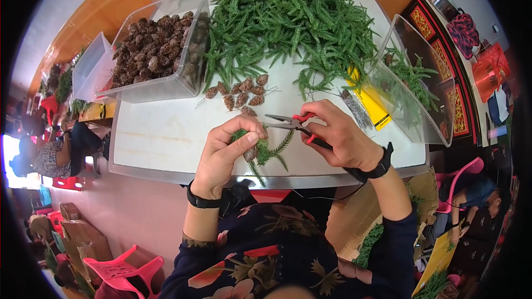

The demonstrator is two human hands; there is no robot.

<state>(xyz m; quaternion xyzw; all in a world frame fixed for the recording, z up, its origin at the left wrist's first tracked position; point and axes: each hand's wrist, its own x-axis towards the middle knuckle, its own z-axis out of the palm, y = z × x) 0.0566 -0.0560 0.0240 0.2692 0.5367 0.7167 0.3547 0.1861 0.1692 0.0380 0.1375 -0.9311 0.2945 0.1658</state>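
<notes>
My left hand (224, 152) pinches a small bundle of green fir sprigs with a pine cone (265, 150) just above the near edge of the white table (160, 133). My right hand (338, 135) grips red-handled pliers (292, 123), whose jaws point left and meet the bundle at my left fingertips. Several loose pine cones (239, 95) lie on the table just beyond my hands. Behind them spreads a large heap of green fir sprigs (291, 16).
A clear bin full of pine cones (158, 50) stands at the back left. A clear tub holding a few sprigs (415, 77) sits at the right, beside a yellow packet (372, 102) and a bundle of thin wires (354, 108). Pink plastic chairs, cardboard boxes and other seated people surround the table.
</notes>
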